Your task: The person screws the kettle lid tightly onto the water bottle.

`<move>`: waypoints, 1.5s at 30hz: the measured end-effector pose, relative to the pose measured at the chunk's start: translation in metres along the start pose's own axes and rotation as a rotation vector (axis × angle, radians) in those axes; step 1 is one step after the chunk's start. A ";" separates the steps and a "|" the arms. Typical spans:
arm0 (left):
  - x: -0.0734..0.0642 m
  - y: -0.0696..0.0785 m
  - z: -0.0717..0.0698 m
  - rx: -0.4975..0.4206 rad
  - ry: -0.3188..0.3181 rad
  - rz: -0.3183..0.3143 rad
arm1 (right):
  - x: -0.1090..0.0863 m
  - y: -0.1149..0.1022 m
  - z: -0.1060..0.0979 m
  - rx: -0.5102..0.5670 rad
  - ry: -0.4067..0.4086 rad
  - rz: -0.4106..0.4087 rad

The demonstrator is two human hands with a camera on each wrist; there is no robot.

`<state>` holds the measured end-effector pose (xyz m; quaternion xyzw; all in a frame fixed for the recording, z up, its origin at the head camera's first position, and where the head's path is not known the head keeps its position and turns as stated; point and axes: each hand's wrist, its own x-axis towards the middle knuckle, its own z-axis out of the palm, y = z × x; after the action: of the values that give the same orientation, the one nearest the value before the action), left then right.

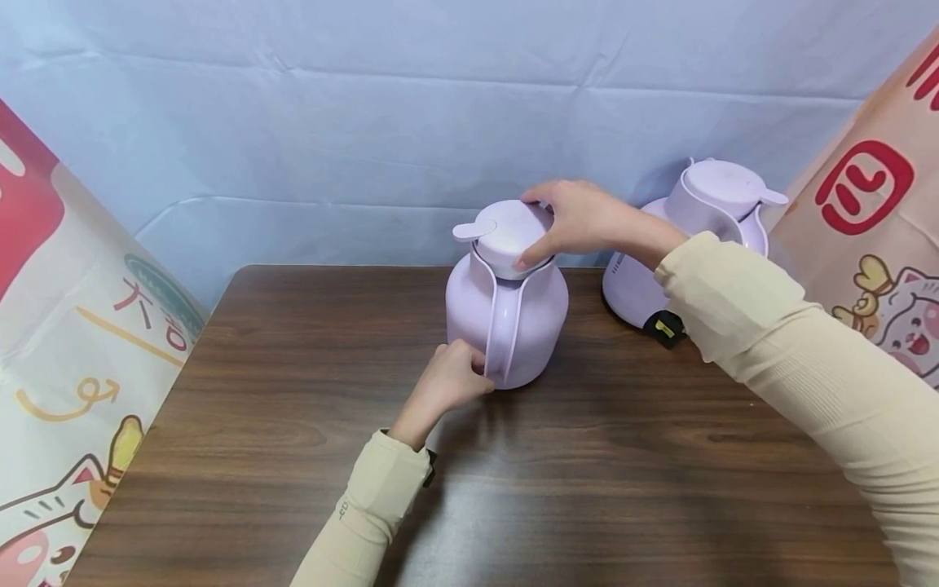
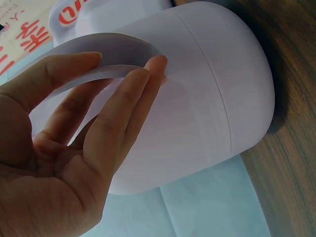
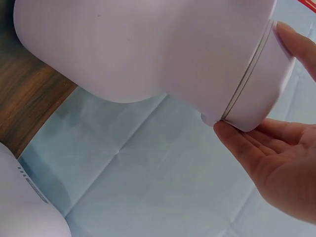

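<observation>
The right hand (image 1: 575, 216) grips the lid (image 1: 513, 228) of a lilac jug (image 1: 543, 314) upright on the worktop (image 1: 315, 350), thumb and fingers apart at the rim; the left hand (image 1: 455, 375) curls around its handle (image 1: 502, 326). Right of the jug, a sleeve (image 1: 734, 302) partly hides a second jug (image 1: 697, 208). Blue cloth (image 1: 367, 130) hangs behind the jug, beyond the back edge; the worktop spreads leftward and in front.
</observation>
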<state>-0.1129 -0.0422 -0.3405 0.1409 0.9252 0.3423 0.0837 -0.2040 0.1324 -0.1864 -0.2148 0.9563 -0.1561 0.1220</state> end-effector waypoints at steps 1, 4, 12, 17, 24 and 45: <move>0.000 0.000 0.000 0.001 0.000 -0.001 | 0.000 0.000 0.001 0.000 0.008 -0.005; 0.000 0.000 -0.001 0.004 -0.001 -0.004 | 0.000 0.000 0.003 -0.003 0.025 -0.016; -0.001 0.000 -0.001 -0.008 0.000 -0.005 | 0.000 0.000 0.006 -0.030 0.032 -0.019; 0.000 0.000 0.001 -0.005 0.008 0.002 | 0.000 -0.002 0.007 -0.030 0.030 -0.042; -0.001 0.000 0.001 -0.008 0.012 0.012 | -0.001 0.000 0.002 -0.026 -0.042 -0.083; -0.002 0.002 0.001 -0.024 0.010 0.002 | -0.001 0.017 -0.011 0.175 -0.148 -0.100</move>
<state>-0.1105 -0.0408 -0.3395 0.1392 0.9212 0.3543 0.0807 -0.2131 0.1498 -0.1819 -0.2618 0.9155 -0.2284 0.2027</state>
